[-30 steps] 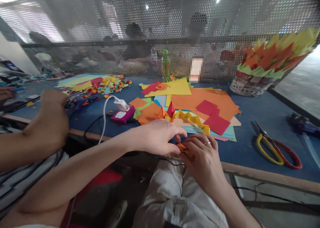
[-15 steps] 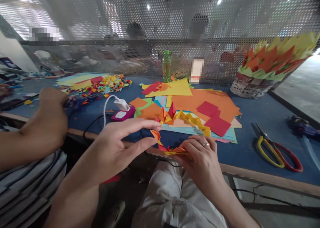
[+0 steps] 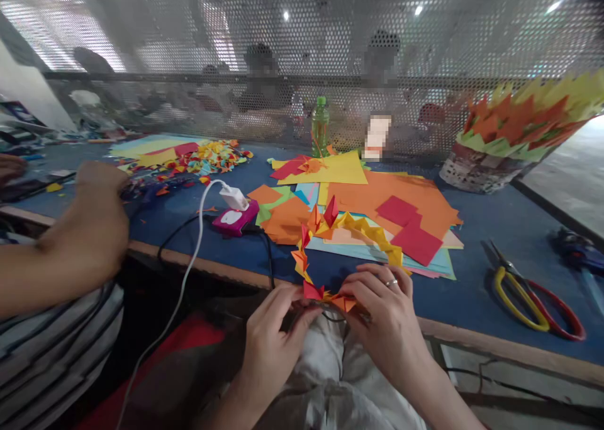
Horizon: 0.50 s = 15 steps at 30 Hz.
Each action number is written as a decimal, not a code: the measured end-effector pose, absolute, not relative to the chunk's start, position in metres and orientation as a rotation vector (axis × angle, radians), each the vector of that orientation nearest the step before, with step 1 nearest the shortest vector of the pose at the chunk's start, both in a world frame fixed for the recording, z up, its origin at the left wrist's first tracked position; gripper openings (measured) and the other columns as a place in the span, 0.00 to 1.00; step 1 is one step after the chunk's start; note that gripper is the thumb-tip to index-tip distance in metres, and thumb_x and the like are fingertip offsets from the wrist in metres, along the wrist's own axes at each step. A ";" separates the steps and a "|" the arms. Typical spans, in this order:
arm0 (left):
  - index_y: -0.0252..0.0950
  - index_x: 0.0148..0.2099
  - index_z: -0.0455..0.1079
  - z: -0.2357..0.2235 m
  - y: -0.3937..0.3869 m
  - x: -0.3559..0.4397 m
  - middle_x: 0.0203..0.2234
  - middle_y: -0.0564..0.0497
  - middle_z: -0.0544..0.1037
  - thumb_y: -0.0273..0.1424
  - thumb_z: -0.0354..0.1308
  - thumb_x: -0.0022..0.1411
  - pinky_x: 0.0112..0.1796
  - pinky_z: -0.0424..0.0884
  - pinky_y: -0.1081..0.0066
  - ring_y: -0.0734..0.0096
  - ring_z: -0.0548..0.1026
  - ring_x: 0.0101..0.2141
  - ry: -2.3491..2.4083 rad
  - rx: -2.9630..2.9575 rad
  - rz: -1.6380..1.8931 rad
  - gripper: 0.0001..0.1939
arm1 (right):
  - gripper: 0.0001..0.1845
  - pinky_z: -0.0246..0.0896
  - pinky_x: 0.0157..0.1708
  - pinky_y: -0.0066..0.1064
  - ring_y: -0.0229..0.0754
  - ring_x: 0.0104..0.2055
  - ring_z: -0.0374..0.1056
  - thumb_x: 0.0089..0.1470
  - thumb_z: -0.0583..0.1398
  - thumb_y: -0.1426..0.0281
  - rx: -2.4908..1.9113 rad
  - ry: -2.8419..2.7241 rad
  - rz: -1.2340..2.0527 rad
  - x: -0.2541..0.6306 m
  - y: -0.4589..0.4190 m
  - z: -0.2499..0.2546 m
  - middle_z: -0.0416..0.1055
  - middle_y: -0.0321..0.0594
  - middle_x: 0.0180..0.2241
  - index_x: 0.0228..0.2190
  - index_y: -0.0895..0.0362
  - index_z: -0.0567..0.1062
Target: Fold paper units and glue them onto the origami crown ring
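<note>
Both my hands hold the near end of a ring of folded paper pieces (image 3: 349,228), orange, red and yellow, that curves up over the blue table (image 3: 481,228). My left hand (image 3: 276,335) pinches the ring at a red piece from the left. My right hand (image 3: 384,316), a ring on one finger, grips the orange pieces next to it. The two hands nearly touch at the table's front edge, above my lap.
Sheets of coloured paper (image 3: 391,200) lie behind the ring. Scissors (image 3: 533,291) rest at the right. A pink device with a white plug and cable (image 3: 233,213) sits at the left. A co-worker's arm (image 3: 70,241) reaches in from the left. A green bottle (image 3: 319,124) and a paper-trimmed basket (image 3: 495,156) stand at the back.
My left hand let go, opened and swung out to the left, then came back low and pinched the ring's near end. The ring now stands unfolded into a loop.
</note>
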<state>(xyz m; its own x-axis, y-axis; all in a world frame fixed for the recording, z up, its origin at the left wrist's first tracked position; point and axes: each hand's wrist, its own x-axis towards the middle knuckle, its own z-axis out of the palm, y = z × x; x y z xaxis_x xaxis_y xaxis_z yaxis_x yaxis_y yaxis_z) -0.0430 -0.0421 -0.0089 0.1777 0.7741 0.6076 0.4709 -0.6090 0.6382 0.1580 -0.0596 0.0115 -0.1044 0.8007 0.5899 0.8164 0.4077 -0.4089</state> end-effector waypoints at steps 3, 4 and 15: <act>0.41 0.43 0.70 -0.018 -0.037 -0.035 0.33 0.54 0.77 0.24 0.63 0.66 0.40 0.73 0.75 0.73 0.77 0.35 1.124 2.181 1.487 0.08 | 0.11 0.45 0.58 0.42 0.46 0.51 0.69 0.55 0.64 0.78 -1.380 -1.939 0.009 0.161 -0.061 0.012 0.79 0.29 0.40 0.35 0.49 0.76; 0.41 0.43 0.70 -0.019 -0.034 -0.034 0.34 0.54 0.77 0.23 0.63 0.66 0.41 0.72 0.75 0.73 0.76 0.36 1.113 2.189 1.499 0.08 | 0.12 0.44 0.58 0.42 0.46 0.52 0.68 0.54 0.63 0.79 -1.378 -1.959 0.021 0.162 -0.061 0.012 0.79 0.29 0.40 0.35 0.49 0.76; 0.40 0.43 0.69 -0.016 -0.026 -0.030 0.34 0.54 0.77 0.20 0.62 0.66 0.42 0.70 0.74 0.72 0.74 0.37 1.090 2.233 1.464 0.09 | 0.16 0.43 0.59 0.40 0.43 0.52 0.67 0.53 0.58 0.84 -1.276 -1.973 0.100 0.165 -0.055 0.011 0.78 0.28 0.39 0.34 0.50 0.76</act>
